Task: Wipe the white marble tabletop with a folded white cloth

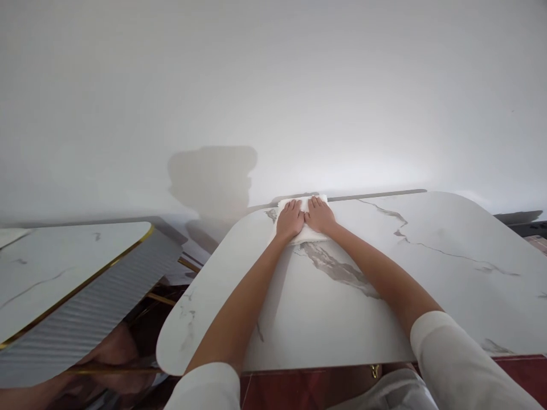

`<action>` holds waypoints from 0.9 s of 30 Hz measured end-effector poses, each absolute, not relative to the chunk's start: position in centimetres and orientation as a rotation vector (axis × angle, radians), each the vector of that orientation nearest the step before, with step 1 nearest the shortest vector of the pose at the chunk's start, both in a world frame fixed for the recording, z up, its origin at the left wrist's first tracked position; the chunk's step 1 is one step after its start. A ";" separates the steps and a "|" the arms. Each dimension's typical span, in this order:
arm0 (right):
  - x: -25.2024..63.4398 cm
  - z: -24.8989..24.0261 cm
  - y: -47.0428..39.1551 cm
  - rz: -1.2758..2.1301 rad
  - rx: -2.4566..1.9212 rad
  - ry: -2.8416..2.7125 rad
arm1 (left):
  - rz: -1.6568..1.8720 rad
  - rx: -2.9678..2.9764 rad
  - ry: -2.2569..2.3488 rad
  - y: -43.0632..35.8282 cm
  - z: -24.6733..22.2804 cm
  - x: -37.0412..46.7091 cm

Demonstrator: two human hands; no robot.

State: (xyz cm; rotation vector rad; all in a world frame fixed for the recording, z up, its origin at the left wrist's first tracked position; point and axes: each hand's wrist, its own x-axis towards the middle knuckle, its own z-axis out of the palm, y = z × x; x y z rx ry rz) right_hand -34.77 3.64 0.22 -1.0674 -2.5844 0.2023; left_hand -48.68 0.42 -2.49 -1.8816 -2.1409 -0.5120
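1. Left hand (291, 220) and right hand (320, 214) press flat, side by side, on a white cloth (304, 234).
2. The cloth lies at the far edge of the marbled desk (342, 330), toward its far left corner.

Both palms are out of my sight, and the left hand (290, 220) and right hand (320, 215) cover the middle of the white cloth (305, 235) beneath them. Well right of the right hand, the marble-patterned tabletop (453, 228) and a dark object (530, 229) run out of view. Far left of the left hand, the gold-edged table (77, 256) is cut off too, and the dim, reddish-brown shapes (117, 344) beside it are too murky to make out. Nearer than both hands, the white sleeves (209, 387) are cropped, and a gold fitting (375, 371) is too small to identify.
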 end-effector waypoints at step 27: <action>-30.1 -0.8 5.6 0.030 -1.206 -2.464 | -0.557 -2.015 -1.937 3.7 -2.5 -43.8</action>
